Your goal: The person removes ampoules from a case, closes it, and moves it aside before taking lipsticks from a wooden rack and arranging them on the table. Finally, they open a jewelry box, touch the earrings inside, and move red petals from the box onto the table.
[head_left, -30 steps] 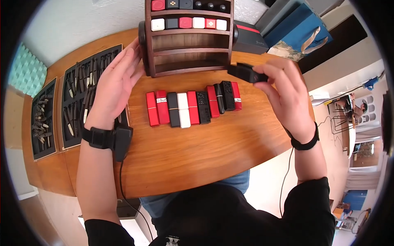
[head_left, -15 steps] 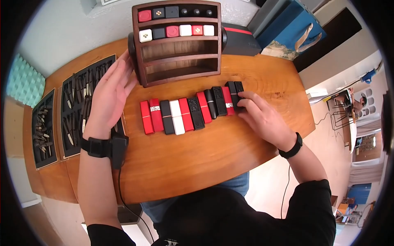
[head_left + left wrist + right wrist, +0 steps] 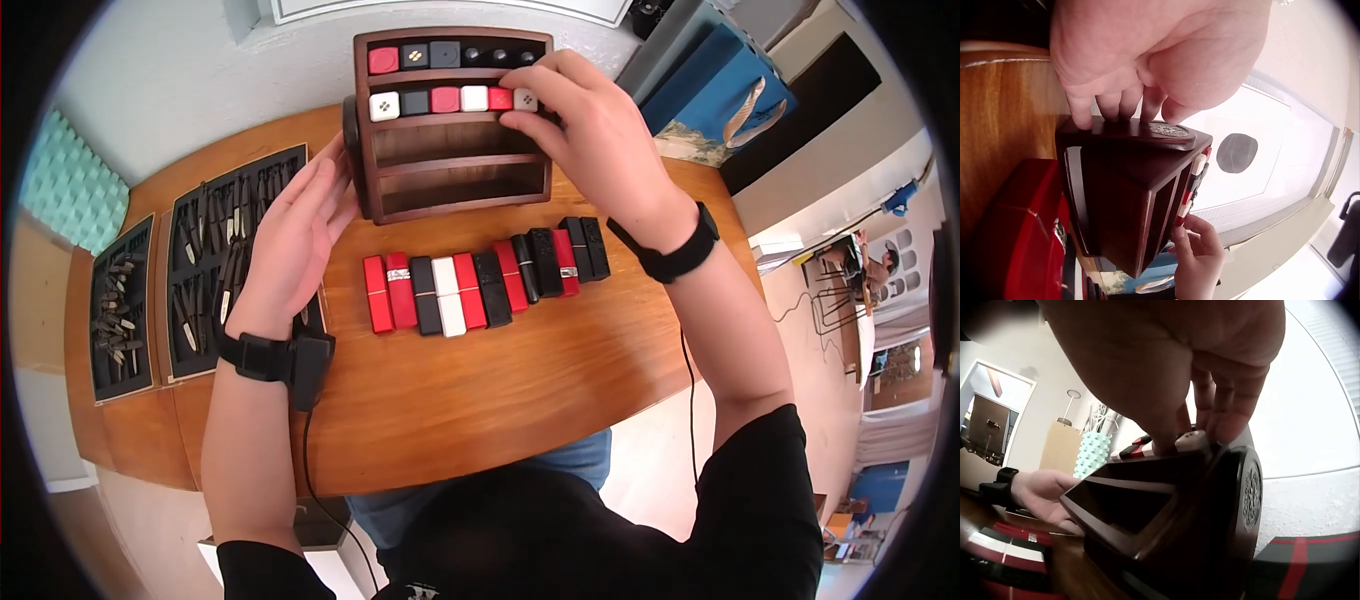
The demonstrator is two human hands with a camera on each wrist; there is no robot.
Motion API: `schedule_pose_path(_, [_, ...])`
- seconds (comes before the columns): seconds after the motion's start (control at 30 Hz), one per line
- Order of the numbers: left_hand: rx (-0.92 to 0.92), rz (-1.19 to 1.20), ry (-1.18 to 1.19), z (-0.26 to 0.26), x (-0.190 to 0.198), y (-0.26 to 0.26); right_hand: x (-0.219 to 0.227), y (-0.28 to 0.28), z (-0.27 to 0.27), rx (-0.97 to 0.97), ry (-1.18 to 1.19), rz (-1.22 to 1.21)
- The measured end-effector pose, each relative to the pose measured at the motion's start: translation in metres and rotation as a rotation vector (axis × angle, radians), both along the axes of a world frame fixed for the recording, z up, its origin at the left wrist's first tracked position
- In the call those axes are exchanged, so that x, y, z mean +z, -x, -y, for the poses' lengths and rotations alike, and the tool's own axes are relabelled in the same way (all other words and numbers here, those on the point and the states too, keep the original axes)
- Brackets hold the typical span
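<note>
A dark wooden tiered rack (image 3: 460, 166) stands at the back of the table, lipsticks filling its upper two tiers. My right hand (image 3: 605, 130) reaches over its right side, thumb and fingertips pinching the end white lipstick (image 3: 526, 100) of the second tier, beside a red lipstick (image 3: 500, 98). My left hand (image 3: 300, 230) rests straight fingers against the rack's left side panel, near the round carved disc (image 3: 1168, 129) in the left wrist view. In front of the rack lies a slanting row of red, black and white lipsticks, a white lipstick (image 3: 448, 300) among them and a black lipstick (image 3: 595, 250) at its right end.
Two dark trays (image 3: 160, 300) of small dark, pen-like pieces lie at the left. A mint-green bumpy foam block (image 3: 70, 185) stands behind them. A blue paper bag (image 3: 705, 95) stands back right, and a black box with a red stripe (image 3: 1310, 565) shows beside the rack.
My right hand has put the black lipstick it held at the right end of the table row, then moved up to the rack's second tier. The left hand stays on the rack's side.
</note>
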State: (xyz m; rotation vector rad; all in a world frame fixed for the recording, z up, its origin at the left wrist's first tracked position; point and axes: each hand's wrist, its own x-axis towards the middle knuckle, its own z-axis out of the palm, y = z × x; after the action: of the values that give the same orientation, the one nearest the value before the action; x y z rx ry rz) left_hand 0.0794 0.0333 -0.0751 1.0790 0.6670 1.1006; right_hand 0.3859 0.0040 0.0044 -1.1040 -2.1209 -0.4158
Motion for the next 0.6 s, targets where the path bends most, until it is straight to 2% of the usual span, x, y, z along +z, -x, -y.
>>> schedule_pose_path(0.2, [0.001,0.010,-0.028,0.002,0.000,-0.002,-0.002,-0.006,-0.011,0.056,-0.014,-0.032])
schedule_pose_path(0.33, [-0.018,0.011,-0.048,0.001,-0.001,0.000,0.020,-0.004,0.017,0.053,-0.263,0.025])
schedule_pose_path(0.4, [-0.020,0.012,-0.052,-0.001,-0.002,0.001,0.023,0.003,0.045,0.085,-0.250,-0.025])
schedule_pose_path(0.43, [-0.024,0.009,-0.056,-0.001,-0.002,0.001,0.026,0.006,0.068,0.036,-0.128,0.075])
schedule_pose_path(0.47, [-0.030,0.007,-0.063,-0.001,-0.002,0.001,0.025,0.009,0.073,0.153,-0.201,0.202])
schedule_pose_path(0.53, [-0.025,0.000,-0.056,-0.001,-0.001,0.000,-0.005,0.021,0.083,0.235,-0.160,0.146])
schedule_pose_path(0.6, [-0.024,-0.008,-0.052,0.000,0.000,0.000,-0.025,0.025,0.090,0.235,-0.027,0.217])
